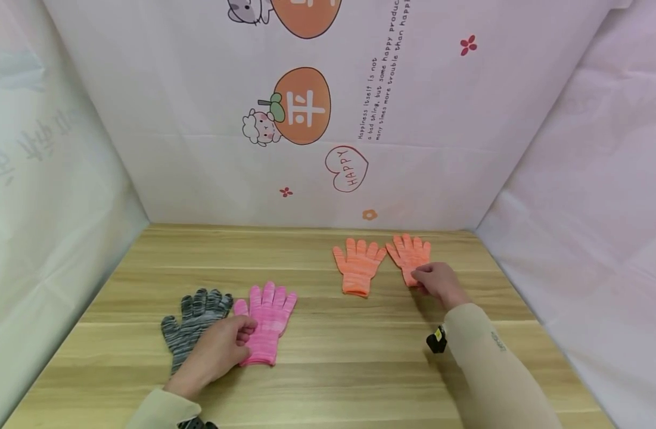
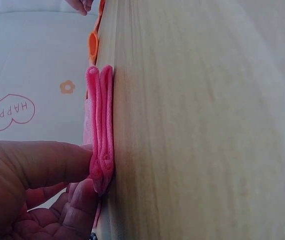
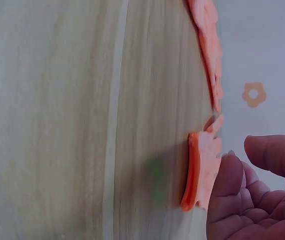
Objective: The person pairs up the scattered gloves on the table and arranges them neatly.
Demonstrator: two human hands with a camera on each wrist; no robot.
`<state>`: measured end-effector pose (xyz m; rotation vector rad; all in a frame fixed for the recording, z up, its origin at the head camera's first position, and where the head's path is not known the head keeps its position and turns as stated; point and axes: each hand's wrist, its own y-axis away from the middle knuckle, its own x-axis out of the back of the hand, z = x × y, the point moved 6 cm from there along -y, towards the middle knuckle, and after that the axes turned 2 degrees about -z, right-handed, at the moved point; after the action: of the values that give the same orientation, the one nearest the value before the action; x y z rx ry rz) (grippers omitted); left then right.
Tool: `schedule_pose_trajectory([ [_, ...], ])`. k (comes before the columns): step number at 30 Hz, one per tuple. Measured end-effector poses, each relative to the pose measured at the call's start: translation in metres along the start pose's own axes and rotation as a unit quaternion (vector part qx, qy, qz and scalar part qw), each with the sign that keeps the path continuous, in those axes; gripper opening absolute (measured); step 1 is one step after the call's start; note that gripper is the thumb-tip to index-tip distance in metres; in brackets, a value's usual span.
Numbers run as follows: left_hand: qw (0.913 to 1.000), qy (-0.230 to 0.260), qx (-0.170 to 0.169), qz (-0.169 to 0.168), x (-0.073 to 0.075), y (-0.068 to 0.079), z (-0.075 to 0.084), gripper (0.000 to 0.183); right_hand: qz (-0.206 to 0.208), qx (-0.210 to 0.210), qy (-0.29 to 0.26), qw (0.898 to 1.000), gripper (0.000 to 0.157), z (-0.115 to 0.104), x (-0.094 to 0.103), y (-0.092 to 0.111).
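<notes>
A pink knit glove (image 1: 267,325) lies flat with its fingers pointing away; its layered cuff (image 2: 101,125) faces the left wrist view. My left hand (image 1: 223,348) is at its left edge, thumb (image 2: 65,161) right at the cuff and the other fingers loosely bent below. Under the same hand and wrist lies a grey-black striped glove (image 1: 196,322), partly covered. My right hand (image 1: 440,282) hovers at the cuff of the far-right orange glove (image 1: 412,256), thumb and forefinger apart in the right wrist view. Another orange glove (image 1: 358,265) lies flat just left of it.
The gloves lie on a wood-grain table (image 1: 328,381). A white printed sheet (image 1: 199,137) stands behind it, with white cloth walls (image 1: 601,208) on both sides. Black wrist devices (image 1: 437,339) are worn near the cuffs of the sleeves (image 1: 499,363).
</notes>
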<state>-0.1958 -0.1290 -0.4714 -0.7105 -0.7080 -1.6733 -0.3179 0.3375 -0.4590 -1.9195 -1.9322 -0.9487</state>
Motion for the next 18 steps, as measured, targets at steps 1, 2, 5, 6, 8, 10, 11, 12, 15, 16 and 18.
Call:
schedule_pose_trajectory([
  [1,1.0000,-0.001,-0.001,0.001,0.000,0.000,0.000,0.046,0.001,-0.002,0.010,1.000,0.046,0.000,0.002,-0.001],
  [2,1.0000,-0.001,0.001,0.001,0.000,0.000,0.000,0.046,0.004,-0.005,0.021,1.000,0.044,0.001,0.004,-0.003],
  [5,1.0000,0.001,0.007,0.001,-0.001,0.001,0.000,0.046,0.014,-0.009,0.065,0.998,0.045,0.002,0.010,-0.006],
  [6,1.0000,0.001,0.007,0.001,-0.001,0.001,0.000,0.046,0.016,-0.010,0.079,0.997,0.047,0.003,0.012,-0.007],
  [8,1.0000,0.001,0.009,0.001,-0.001,0.002,0.000,0.046,0.020,-0.012,0.105,0.994,0.052,0.004,0.014,-0.008],
  [10,1.0000,0.000,0.005,0.002,0.000,0.002,0.001,0.046,0.024,-0.014,0.121,0.992,0.058,0.004,0.015,-0.008],
  [11,1.0000,-0.001,0.002,0.003,0.001,0.002,0.002,0.046,0.025,-0.017,0.122,0.992,0.059,0.005,0.016,-0.009],
  [12,1.0000,-0.002,0.000,0.005,0.001,0.002,0.002,0.046,0.026,-0.021,0.123,0.992,0.060,0.005,0.016,-0.009],
  [15,1.0000,-0.002,-0.005,0.007,0.002,0.003,0.003,0.046,0.029,-0.033,0.131,0.990,0.062,0.006,0.016,-0.012],
  [16,1.0000,-0.002,-0.005,0.008,0.002,0.003,0.003,0.046,0.031,-0.032,0.138,0.989,0.063,0.006,0.016,-0.013],
  [18,0.9999,-0.002,-0.007,0.011,0.002,0.004,0.002,0.046,0.037,-0.029,0.151,0.987,0.062,0.006,0.017,-0.015],
])
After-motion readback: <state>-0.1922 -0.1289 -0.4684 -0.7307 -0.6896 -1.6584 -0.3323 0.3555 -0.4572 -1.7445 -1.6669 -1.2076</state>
